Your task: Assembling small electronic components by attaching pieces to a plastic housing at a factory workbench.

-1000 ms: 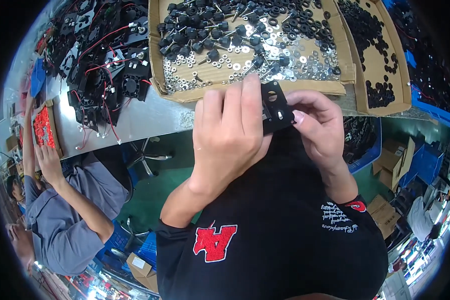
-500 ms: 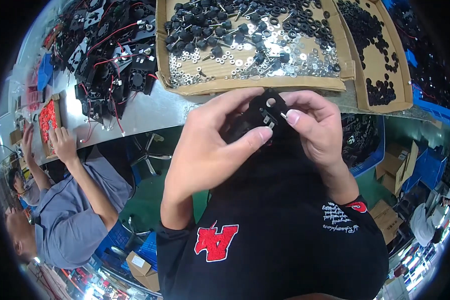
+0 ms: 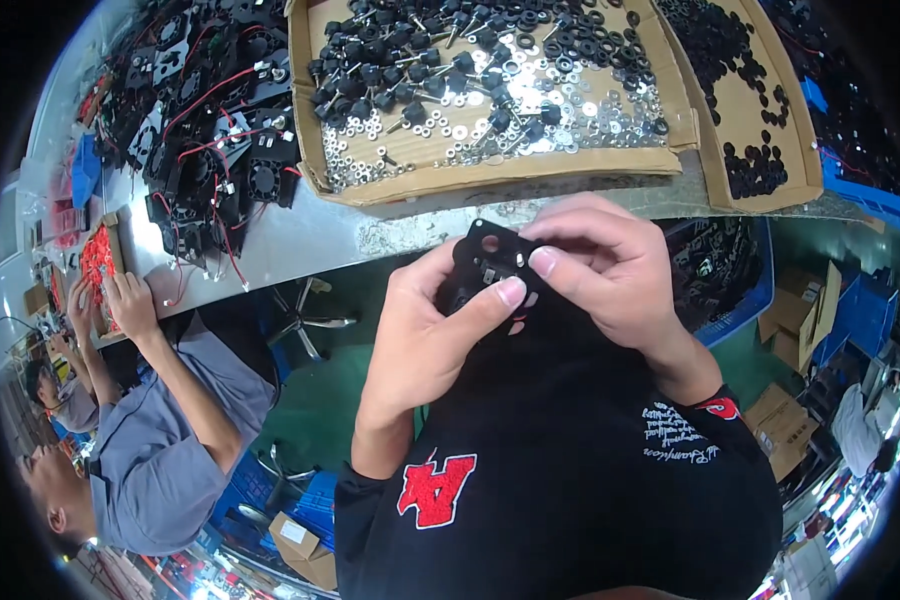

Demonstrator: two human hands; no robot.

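Between my hands, close in front of my chest, is a black bracket plate (image 3: 510, 246) with a round hole near its upper corner and small metal contacts lower down. My left hand (image 3: 420, 335) is closed on it from the left, thumb across its front. My right hand (image 3: 610, 275) pinches at the bracket's right edge, its fingers curled behind and partly hidden. Beside my right thumb a short shiny metal tip (image 3: 520, 260) stands out from the plate; whether my fingers hold its other end is hidden.
A cardboard tray (image 3: 410, 185) on the metal bench holds black knobs with bolts, washers and nuts. Another tray (image 3: 715, 190) holds black rings. Wired fan assemblies (image 3: 220, 170) lie left. A co-worker (image 3: 160, 450) works at left by a box of red parts (image 3: 100, 265). A blue crate (image 3: 740, 310) stands right.
Both hands have come down and a little left with the bracket, nearer my chest and away from the tray's edge. The co-worker's hands have moved closer together over the red parts.
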